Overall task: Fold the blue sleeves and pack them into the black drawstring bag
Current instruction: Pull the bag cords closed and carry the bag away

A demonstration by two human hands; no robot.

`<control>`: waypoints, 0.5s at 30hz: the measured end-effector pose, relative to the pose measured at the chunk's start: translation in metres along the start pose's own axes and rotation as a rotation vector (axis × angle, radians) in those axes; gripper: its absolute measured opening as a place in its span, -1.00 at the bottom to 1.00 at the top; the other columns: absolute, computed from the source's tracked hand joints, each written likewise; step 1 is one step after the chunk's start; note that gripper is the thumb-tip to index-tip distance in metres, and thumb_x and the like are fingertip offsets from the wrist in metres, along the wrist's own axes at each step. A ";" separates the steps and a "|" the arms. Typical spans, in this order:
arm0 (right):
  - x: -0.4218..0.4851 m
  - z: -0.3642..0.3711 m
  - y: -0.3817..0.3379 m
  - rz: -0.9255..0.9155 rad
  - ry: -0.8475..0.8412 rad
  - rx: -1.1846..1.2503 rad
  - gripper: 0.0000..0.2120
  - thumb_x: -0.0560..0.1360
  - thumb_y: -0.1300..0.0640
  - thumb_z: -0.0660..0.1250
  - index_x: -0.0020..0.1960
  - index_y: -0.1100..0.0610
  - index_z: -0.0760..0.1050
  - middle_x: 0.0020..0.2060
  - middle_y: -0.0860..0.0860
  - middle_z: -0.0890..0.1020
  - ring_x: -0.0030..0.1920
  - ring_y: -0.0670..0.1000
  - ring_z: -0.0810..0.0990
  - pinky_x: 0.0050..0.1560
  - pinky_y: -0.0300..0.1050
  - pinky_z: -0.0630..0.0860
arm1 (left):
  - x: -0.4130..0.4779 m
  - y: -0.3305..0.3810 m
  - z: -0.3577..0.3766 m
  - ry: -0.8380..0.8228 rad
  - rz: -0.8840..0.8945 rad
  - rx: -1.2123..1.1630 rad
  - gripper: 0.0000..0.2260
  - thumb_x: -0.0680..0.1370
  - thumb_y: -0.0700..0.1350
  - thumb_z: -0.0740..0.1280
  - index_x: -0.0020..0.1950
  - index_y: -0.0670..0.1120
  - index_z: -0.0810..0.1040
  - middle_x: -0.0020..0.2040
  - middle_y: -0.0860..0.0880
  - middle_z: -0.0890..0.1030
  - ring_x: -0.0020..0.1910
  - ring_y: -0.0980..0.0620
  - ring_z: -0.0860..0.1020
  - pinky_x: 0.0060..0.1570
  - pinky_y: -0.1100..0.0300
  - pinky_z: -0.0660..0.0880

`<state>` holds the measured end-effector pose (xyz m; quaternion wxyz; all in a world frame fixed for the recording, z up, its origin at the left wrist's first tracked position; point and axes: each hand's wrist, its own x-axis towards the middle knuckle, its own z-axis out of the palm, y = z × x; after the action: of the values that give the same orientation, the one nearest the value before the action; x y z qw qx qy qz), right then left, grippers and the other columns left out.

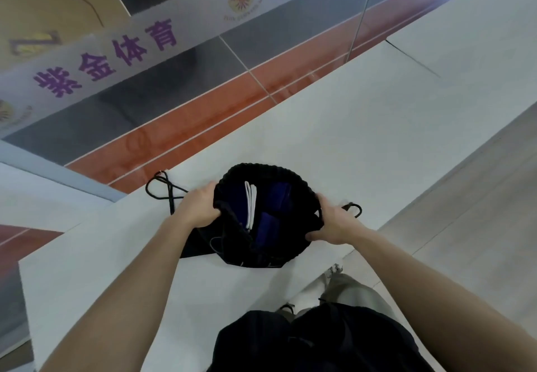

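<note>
In the head view, the black bag [263, 168] sat on the table [363, 139] with its mouth wide. The left hand [200, 206] curled over the rim at nine o'clock and the right hand [334, 223] gripped it at four. The folded blue sleeves [279, 194] lay inside. Cinching carelessly could catch a fold in the closing rim.

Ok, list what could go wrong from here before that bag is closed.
1. The folded blue sleeves sit loose in the black drawstring bag; cinching may unfold them.
2. The looped cord lies crossed on the table; it might snag.
3. The bag lies near the table edge and could slide off.
</note>
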<state>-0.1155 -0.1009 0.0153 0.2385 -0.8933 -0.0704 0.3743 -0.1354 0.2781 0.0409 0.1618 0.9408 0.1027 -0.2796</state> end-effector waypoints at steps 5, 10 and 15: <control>0.011 -0.009 0.006 0.064 -0.147 -0.025 -0.76 0.59 0.09 0.46 0.20 0.17 0.57 -0.18 0.03 0.74 -0.27 0.00 0.79 -0.17 -0.03 0.69 | -0.003 0.015 0.010 0.117 -0.076 -0.177 -0.80 0.77 -0.08 0.14 0.28 -0.13 0.49 0.22 -0.29 0.66 0.15 -0.30 0.59 0.09 -0.11 0.49; 0.014 -0.073 0.017 0.037 -0.069 0.049 -0.67 0.72 -0.09 0.33 -0.05 0.13 0.64 -0.32 0.06 0.54 -0.44 0.04 0.52 -0.33 -0.10 0.49 | -0.008 0.068 -0.014 0.305 -0.147 -0.392 -0.65 0.82 0.07 0.08 0.20 -0.13 0.55 0.07 -0.18 0.65 0.01 -0.21 0.58 0.00 -0.04 0.43; 0.017 -0.155 0.009 -0.041 0.167 0.240 -0.53 0.70 -0.19 0.33 -0.14 0.18 0.59 -0.41 -0.05 0.44 -0.49 -0.03 0.36 -0.39 -0.13 0.34 | -0.003 0.113 -0.061 0.510 -0.192 -0.668 -0.73 0.74 -0.02 0.15 -0.02 -0.05 0.58 -0.08 -0.04 0.61 -0.08 -0.23 0.53 -0.03 -0.03 0.39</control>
<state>0.0050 -0.1616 0.0939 0.3561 -0.8849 -0.0232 0.2993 -0.0757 0.1949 0.1185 0.4002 0.8619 0.3114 -0.0031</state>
